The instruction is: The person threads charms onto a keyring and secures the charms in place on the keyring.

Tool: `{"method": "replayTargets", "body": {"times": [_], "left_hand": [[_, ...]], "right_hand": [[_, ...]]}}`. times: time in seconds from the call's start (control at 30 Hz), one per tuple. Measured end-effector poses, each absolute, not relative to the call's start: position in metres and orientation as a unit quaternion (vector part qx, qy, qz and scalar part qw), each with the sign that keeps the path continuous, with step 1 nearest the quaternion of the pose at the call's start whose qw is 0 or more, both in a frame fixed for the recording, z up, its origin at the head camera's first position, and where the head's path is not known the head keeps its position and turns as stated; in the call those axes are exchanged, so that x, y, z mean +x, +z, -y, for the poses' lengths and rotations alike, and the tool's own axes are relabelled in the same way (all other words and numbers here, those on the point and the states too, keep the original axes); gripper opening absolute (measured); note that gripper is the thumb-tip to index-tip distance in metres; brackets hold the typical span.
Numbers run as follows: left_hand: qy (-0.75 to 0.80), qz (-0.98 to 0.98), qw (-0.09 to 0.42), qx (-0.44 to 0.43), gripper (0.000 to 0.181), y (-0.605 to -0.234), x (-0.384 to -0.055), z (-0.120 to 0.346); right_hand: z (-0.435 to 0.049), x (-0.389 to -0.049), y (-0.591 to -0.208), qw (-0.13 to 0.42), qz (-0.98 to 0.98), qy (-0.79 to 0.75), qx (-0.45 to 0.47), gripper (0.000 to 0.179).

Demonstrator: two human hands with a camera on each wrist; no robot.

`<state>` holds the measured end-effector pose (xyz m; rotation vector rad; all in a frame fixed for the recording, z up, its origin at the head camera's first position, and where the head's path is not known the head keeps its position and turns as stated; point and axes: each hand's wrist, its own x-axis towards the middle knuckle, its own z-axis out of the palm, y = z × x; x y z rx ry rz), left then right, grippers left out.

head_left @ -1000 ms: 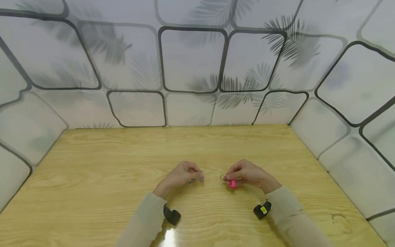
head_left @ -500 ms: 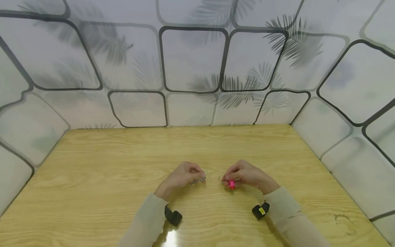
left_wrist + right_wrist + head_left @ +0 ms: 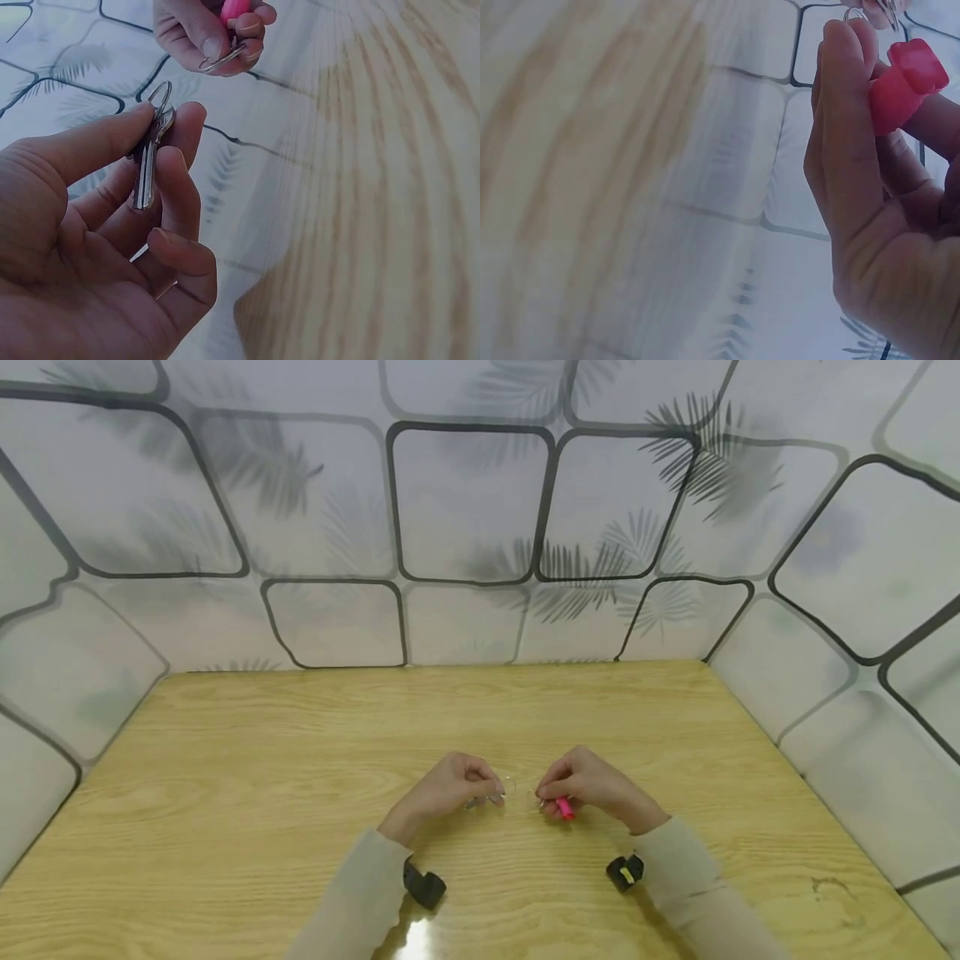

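My left hand (image 3: 448, 789) pinches silver keys (image 3: 147, 171) between thumb and index finger. From the pinch a thin key ring (image 3: 160, 92) sticks up, and in the left wrist view the key blade hangs down towards the palm. Opposite, my right hand (image 3: 596, 787) holds a bright pink keychain piece (image 3: 901, 88), tube-like with a flared squarish end; its exact kind I cannot tell. A metal split ring (image 3: 223, 60) juts from the right fingertips. The two rings face each other across a small gap, apart, above the table.
Beneath both hands lies a wood-grain table (image 3: 315, 743). Pale patterned curtains or panels (image 3: 472, 510) rise at its back and sides. Black wrist cameras (image 3: 424, 887) sit under the wrists, and light glares near the front edge.
The right hand has shifted slightly left, and the pink piece in it has tilted. The left hand has edged right with the keys, so the gap between the hands is narrower.
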<state>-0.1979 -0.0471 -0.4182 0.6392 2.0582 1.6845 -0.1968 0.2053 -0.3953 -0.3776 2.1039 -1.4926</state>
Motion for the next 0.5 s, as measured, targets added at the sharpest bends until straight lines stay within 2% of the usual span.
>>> {"method": "replayTargets", "body": {"times": [0.5], "left_hand": [[0.586, -0.749, 0.211, 0.226, 0.015, -0.419, -0.197, 0.044]], "right_hand": [[-0.192, -0.193, -0.392, 0.234, -0.795, -0.537, -0.157, 0.013]]}}
